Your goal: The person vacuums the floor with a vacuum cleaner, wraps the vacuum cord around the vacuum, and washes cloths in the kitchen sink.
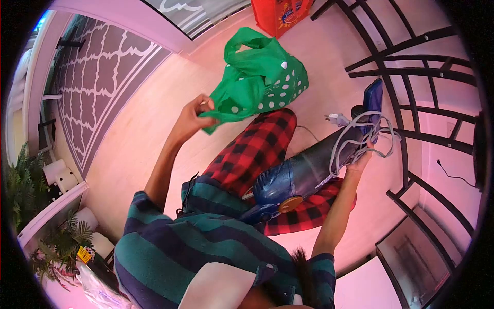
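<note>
My left hand [198, 117] pinches the edge of a green bag [244, 92] with white dots, which lies on the floor in front of my knees. Across my lap rests a dark blue and black vacuum-like appliance [309, 167] with a bronze-coloured round part. My right hand [362, 158] grips it from beneath near its far end, its fingers partly hidden. A grey cord [339, 149] is looped around that end, with its white plug [335, 119] sticking out to the left.
A black metal rack [406, 108] stands at the right. An orange-red bag [280, 18] is at the top. On the left are a grey patterned rug [103, 62] and green plants [28, 185]. A black cable [455, 176] hangs at the far right.
</note>
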The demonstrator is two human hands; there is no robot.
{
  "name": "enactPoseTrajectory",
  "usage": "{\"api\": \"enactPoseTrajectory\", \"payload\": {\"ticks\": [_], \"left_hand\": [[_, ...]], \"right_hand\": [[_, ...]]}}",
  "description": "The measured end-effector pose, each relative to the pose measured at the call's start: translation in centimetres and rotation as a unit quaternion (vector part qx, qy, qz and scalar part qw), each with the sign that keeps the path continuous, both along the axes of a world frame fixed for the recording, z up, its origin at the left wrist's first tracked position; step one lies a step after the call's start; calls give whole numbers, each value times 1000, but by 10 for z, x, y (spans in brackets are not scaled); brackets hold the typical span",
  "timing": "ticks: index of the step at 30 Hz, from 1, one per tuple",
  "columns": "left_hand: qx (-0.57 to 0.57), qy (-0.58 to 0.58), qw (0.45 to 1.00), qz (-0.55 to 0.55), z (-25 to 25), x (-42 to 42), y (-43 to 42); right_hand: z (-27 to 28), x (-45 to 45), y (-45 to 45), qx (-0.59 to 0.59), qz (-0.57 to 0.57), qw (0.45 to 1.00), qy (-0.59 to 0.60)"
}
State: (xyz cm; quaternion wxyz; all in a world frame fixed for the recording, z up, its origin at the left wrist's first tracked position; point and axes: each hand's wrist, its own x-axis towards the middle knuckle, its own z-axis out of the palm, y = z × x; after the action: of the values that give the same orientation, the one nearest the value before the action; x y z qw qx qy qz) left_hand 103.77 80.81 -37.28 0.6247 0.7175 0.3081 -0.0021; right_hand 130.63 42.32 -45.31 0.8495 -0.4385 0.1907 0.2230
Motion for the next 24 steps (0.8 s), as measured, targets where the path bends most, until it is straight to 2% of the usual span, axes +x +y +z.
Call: {"api": "enactPoseTrajectory", "payload": {"ticks": [2,4,6,7,8,9,10,11,12,14,16,18,20,22,24], "left_hand": [[97,153,983,-20,21,-17,-2],[11,140,980,140,4,-37,12],[-112,161,938,286,-16,-69,45],[92,173,942,272,-23,-73,42],[294,176,906,247,-29,-74,40],[463,103,862,180,-19,-59,40],[611,26,784,105,-2,-36,36],[462,-28,877,126,17,-9,26],[297,-81,940,145,26,17,13],[125,-31,982,139,-2,70,7],[17,67,993,95,-57,124,28],[124,60,975,174,-92,175,26],[213,47,945,243,-63,200,5],[242,-125,928,256,-48,220,-17],[369,-299,866,156,-58,240,-51]], "right_hand": [[1,-3,1,23,13,1000,-2],[-4,2,-1,53,27,998,-14],[-6,2,-3,43,20,999,-7],[-6,3,-4,36,19,999,-12],[-6,4,-3,32,17,999,-18],[4,1,4,37,39,998,-15],[1,2,4,30,40,999,-14],[-2,3,1,19,43,999,-11],[-4,3,-2,7,48,999,-8],[-1,1,6,0,23,1000,-9],[4,-3,9,-9,11,1000,-8],[7,-3,7,2,18,1000,-12],[14,-11,7,0,11,1000,-18],[14,-13,2,-12,11,1000,-19],[14,-14,0,-20,12,1000,-16]]}}
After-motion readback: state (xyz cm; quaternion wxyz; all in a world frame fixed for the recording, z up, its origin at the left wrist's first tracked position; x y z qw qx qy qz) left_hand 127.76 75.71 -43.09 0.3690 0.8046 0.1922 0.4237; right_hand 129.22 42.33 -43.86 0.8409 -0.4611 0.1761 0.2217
